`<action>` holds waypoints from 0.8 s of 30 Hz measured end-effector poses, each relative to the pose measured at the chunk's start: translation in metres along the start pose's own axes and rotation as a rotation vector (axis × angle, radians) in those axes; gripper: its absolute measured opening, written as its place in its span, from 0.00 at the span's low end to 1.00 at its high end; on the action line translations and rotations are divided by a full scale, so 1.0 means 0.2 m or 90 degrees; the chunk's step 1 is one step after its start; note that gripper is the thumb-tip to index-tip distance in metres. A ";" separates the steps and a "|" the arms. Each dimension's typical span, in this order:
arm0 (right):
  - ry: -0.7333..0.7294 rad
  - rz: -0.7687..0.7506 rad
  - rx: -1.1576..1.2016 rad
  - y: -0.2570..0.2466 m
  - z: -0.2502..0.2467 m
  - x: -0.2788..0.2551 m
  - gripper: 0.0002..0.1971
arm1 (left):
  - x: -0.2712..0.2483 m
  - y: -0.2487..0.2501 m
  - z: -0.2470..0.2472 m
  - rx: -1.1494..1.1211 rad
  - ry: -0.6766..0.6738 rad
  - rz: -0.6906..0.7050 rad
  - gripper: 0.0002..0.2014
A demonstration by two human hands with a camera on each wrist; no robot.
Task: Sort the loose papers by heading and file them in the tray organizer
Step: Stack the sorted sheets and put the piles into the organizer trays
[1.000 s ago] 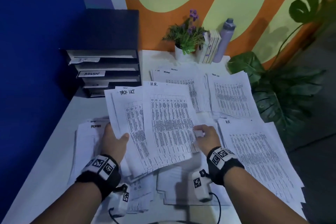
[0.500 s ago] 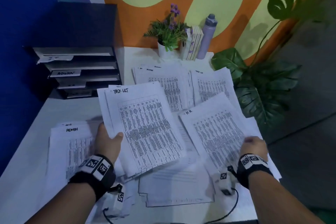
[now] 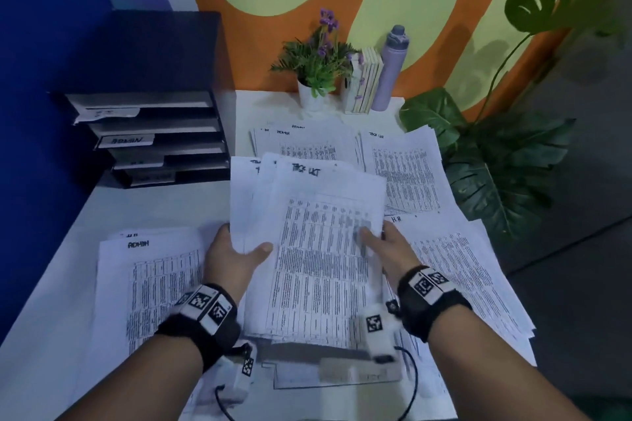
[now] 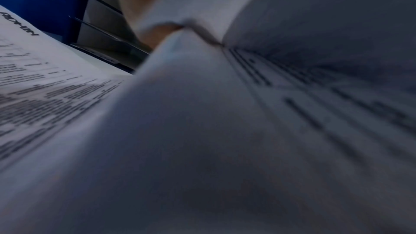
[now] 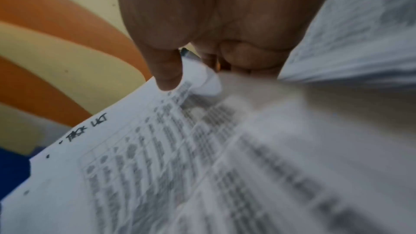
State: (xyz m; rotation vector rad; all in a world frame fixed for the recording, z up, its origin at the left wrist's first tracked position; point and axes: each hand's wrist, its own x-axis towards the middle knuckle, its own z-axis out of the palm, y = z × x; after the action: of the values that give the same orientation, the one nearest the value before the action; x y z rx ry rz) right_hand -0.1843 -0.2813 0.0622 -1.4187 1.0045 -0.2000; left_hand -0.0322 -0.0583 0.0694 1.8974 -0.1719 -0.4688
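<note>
sorting is underway: left hand [image 3: 236, 260] grips the unsorted stack [image 3: 307, 249]; right hand [image 3: 386, 249] pinches its top "task lict" sheet; heading piles [image 3: 403, 167] cover the bench [image 3: 164, 205]; tray organizer [image 3: 154, 133] looks unfilled.

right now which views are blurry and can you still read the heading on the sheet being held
Head view: dim, mostly sharp; the held stack reads "TASK LIST", the right hand is smeared by motion. Right wrist view: heading legible, the table print blurs toward the lens. Left wrist view: dark, soft paper fills it; only an "ADMIN" sheet at the left is readable.
</note>
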 end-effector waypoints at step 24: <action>0.001 0.004 0.176 0.01 0.00 -0.01 0.06 | -0.01 0.05 -0.03 -0.132 0.038 -0.007 0.08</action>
State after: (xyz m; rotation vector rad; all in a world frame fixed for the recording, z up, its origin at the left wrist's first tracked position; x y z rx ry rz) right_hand -0.1876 -0.2796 0.0620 -1.1633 0.9428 -0.3234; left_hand -0.0310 -0.0572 0.0814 1.7072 -0.0710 -0.4202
